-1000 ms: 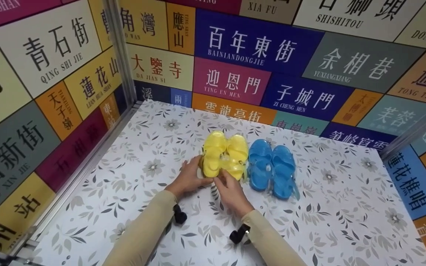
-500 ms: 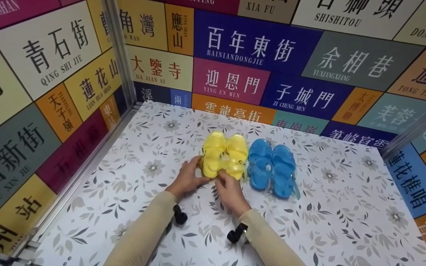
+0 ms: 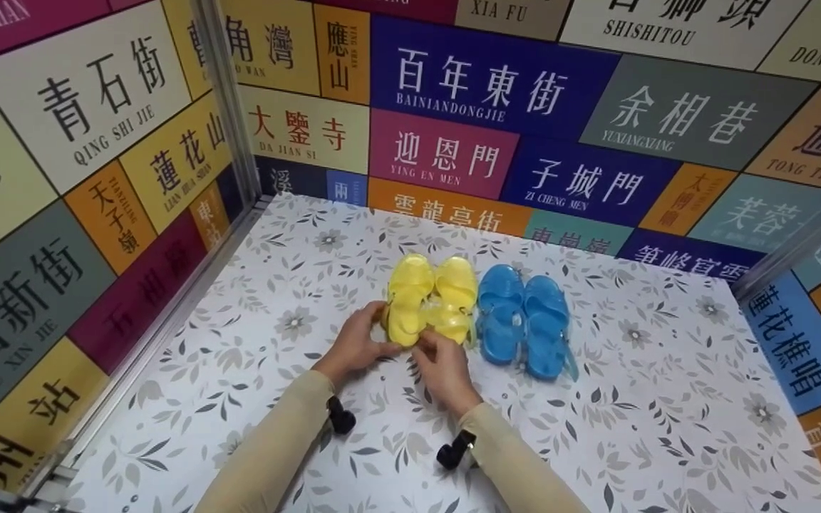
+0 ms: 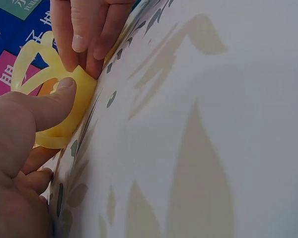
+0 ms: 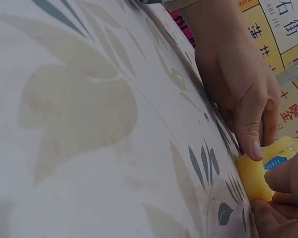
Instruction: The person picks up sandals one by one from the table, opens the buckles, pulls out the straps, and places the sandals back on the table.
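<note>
A pair of yellow jelly sandals lies side by side on the table, toes pointing away. My left hand (image 3: 359,340) holds the left yellow sandal (image 3: 405,317) at its heel, fingers along the outer side. In the left wrist view its thumb (image 4: 57,101) presses on that sandal's heel (image 4: 83,96). My right hand (image 3: 446,367) pinches the same heel from the inner side, close to the right yellow sandal (image 3: 456,281). The right wrist view has both hands meeting at the yellow heel (image 5: 253,176), with the right hand (image 5: 288,196) partly cut off by the frame edge.
Close to the right of the yellow pair lie two blue jelly sandals, the nearer one (image 3: 501,306) and the farther one (image 3: 546,324). A floral cloth (image 3: 254,306) covers the table. Sign-printed panels (image 3: 482,85) wall the back and sides, with a metal post (image 3: 229,92) at the left corner.
The left thumb has drawn back slightly to the left, leaving a gap between the two thumbs. Both hands stay at the left yellow sandal's heel. The blue sandals keep their place.
</note>
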Tool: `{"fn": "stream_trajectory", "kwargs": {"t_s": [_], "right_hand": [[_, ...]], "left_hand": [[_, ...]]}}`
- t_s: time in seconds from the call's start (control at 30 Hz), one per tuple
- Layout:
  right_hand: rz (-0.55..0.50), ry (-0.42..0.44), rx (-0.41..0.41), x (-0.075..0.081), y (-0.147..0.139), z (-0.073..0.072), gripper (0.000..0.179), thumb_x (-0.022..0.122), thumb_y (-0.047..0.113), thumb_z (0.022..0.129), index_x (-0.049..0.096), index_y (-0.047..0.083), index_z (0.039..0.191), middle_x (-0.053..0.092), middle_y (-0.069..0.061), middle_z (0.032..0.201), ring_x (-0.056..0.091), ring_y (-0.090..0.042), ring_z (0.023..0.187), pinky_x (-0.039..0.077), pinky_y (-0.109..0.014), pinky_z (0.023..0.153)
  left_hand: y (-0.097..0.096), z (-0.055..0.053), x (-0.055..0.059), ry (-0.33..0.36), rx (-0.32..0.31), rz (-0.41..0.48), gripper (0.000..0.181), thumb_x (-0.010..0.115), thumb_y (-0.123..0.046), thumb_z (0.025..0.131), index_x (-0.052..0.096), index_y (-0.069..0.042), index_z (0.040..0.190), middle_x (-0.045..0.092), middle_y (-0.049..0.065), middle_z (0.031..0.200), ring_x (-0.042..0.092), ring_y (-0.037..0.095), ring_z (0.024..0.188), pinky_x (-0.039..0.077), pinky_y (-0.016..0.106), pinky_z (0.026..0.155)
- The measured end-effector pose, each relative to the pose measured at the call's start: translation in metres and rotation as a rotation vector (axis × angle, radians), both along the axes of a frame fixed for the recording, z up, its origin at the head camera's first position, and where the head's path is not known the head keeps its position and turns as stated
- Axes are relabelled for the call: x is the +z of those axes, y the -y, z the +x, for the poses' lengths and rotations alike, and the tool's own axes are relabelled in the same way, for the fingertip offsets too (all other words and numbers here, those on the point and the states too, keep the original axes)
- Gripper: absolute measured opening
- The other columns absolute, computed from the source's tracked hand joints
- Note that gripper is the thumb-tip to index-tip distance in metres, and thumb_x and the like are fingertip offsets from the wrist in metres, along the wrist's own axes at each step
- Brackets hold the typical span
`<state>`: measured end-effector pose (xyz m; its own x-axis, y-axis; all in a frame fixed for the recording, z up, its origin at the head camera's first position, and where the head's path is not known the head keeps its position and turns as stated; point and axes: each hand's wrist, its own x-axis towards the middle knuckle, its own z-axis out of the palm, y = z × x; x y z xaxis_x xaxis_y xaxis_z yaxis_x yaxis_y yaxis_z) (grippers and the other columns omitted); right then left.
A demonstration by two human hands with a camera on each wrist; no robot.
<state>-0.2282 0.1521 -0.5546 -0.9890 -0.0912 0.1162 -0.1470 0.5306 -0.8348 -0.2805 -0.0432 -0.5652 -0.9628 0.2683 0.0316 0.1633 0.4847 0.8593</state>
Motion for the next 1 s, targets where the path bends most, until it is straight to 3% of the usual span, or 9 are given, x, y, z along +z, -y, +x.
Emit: {"fn": "stream_trajectory", "kwargs": {"t_s": [0.23, 0.4, 0.7, 1.0], "right_hand": [[-0.074, 0.040, -0.047, -0.003, 0.002, 0.001, 0.018, 0.075, 0.010, 0.096, 0.078, 0.009, 0.114, 0.078, -0.004, 0.105, 0.073, -0.016, 0.096, 0.061, -0.035, 0.087], [-0.085, 0.077, -0.068, -0.001, 0.003, 0.003, 0.023, 0.079, 0.010, 0.093, 0.077, 0.004, 0.115, 0.078, -0.008, 0.107, 0.074, -0.020, 0.100, 0.062, -0.036, 0.088], [-0.076, 0.068, -0.039, 0.002, 0.002, 0.012, 0.025, 0.082, 0.010, 0.091, 0.077, 0.003, 0.114, 0.078, -0.009, 0.106, 0.075, -0.022, 0.099, 0.062, -0.034, 0.087], [-0.093, 0.046, -0.021, 0.000, 0.001, 0.026, 0.027, 0.086, 0.014, 0.088, 0.076, 0.002, 0.110, 0.078, -0.011, 0.106, 0.076, -0.024, 0.099, 0.062, -0.034, 0.087]], "left_hand": [[0.003, 0.007, 0.003, 0.048, 0.027, -0.002, 0.083, 0.095, -0.023, 0.076, 0.053, -0.015, 0.147, 0.059, 0.010, 0.149, 0.049, 0.031, 0.144, 0.032, 0.049, 0.124], [0.006, 0.013, 0.003, 0.025, 0.007, 0.020, 0.078, 0.095, -0.020, 0.075, 0.055, -0.013, 0.142, 0.061, 0.011, 0.147, 0.051, 0.031, 0.142, 0.034, 0.048, 0.123], [0.013, 0.026, 0.004, -0.046, -0.020, 0.008, 0.079, 0.096, -0.020, 0.073, 0.055, -0.011, 0.141, 0.064, 0.013, 0.140, 0.055, 0.034, 0.135, 0.036, 0.053, 0.120], [0.017, 0.038, 0.001, -0.078, -0.058, 0.017, 0.083, 0.096, -0.020, 0.073, 0.053, -0.009, 0.143, 0.064, 0.014, 0.142, 0.052, 0.037, 0.139, 0.024, 0.057, 0.126]]}}
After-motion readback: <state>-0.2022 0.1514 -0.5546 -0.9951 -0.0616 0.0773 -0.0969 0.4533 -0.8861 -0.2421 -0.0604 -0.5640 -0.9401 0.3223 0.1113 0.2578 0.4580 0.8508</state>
